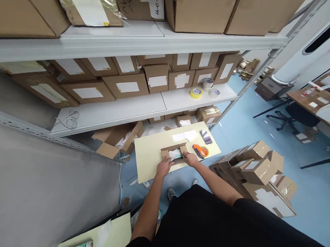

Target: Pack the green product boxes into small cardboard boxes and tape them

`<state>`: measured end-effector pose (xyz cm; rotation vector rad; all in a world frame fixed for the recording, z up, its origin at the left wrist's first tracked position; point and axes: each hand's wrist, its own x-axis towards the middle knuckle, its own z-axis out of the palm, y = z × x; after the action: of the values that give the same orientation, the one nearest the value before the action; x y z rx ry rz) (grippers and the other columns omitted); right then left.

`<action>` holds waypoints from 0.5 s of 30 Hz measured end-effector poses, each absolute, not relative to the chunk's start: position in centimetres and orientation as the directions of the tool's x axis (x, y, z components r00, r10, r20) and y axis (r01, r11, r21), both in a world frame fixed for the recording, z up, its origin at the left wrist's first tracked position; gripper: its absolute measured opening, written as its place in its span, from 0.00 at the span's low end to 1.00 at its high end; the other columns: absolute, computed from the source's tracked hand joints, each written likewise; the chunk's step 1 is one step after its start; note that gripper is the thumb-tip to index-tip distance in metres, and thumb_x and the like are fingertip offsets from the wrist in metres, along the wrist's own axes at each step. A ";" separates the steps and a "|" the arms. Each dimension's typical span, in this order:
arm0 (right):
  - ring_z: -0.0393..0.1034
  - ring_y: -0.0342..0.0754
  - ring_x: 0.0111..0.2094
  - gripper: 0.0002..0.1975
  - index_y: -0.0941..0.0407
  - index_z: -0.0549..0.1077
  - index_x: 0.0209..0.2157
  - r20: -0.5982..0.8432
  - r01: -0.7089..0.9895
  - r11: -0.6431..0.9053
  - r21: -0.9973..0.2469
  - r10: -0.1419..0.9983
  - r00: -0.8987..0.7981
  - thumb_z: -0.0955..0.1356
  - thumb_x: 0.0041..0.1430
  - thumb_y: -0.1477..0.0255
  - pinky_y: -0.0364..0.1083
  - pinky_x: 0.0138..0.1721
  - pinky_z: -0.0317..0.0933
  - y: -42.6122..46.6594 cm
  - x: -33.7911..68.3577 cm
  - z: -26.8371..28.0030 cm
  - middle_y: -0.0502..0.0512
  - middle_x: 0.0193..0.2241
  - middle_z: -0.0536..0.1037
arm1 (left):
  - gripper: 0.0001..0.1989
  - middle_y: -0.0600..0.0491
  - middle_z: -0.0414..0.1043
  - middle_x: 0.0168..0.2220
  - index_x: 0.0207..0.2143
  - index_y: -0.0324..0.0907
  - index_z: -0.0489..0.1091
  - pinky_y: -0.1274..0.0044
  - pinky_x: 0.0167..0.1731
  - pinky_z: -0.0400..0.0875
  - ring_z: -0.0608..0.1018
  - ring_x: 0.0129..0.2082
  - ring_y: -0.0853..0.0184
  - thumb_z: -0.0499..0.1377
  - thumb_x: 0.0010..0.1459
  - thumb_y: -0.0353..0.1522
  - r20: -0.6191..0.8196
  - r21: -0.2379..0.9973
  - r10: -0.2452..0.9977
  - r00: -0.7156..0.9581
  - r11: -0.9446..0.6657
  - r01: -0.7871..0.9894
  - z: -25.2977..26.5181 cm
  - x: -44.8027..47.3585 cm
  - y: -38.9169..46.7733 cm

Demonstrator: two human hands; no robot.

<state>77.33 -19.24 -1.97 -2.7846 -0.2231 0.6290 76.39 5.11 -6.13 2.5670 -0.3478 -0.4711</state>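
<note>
A small cardboard box with raised flaps rests on a pale yellow table. Inside it lies something white and pale teal, too small to name. My left hand grips the box at its near left corner, fingers closed on the edge. At the right end, my right hand holds the flap and side between its fingers. Just right of the box sits an orange tape dispenser against a yellow tape roll. Behind the box is a white sheet, with a pixelated dark item beside it.
Shelving with labelled boxes stands behind the table, several tape rolls on it. An open carton is at the left. To the right, a large carton holds several small boxes.
</note>
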 end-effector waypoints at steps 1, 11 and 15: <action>0.75 0.57 0.53 0.22 0.55 0.73 0.58 -0.418 0.088 -0.956 -0.280 0.205 0.885 0.70 0.62 0.70 0.49 0.51 0.66 -19.2 77.7 -1.7 0.64 0.55 0.79 | 0.21 0.48 0.66 0.67 0.60 0.50 0.70 0.66 0.59 0.68 0.66 0.68 0.54 0.57 0.68 0.43 -0.262 0.515 -0.290 0.920 -0.848 -0.120 -6.0 76.4 5.1; 0.72 0.57 0.51 0.24 0.53 0.78 0.47 -0.315 0.104 -0.924 -0.368 0.229 0.921 0.66 0.67 0.49 0.46 0.47 0.64 -20.0 78.3 -2.1 0.64 0.41 0.80 | 0.56 0.39 0.68 0.65 0.75 0.49 0.36 0.70 0.47 0.73 0.80 0.54 0.53 0.69 0.56 0.44 -0.246 0.557 0.168 0.955 -0.782 0.281 -4.4 78.1 4.2; 0.69 0.57 0.55 0.23 0.54 0.78 0.50 -0.306 0.078 -0.920 -0.384 0.206 0.929 0.66 0.68 0.51 0.47 0.52 0.63 -19.3 78.4 -2.6 0.65 0.43 0.79 | 0.50 0.42 0.74 0.60 0.75 0.47 0.43 0.70 0.49 0.72 0.79 0.55 0.53 0.66 0.59 0.46 -0.241 0.509 0.057 0.969 -0.843 0.177 -4.4 78.6 5.1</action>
<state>78.35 -19.29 -2.62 -2.7163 -0.2075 0.4874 78.57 5.12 -4.36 2.5649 0.1650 -0.2931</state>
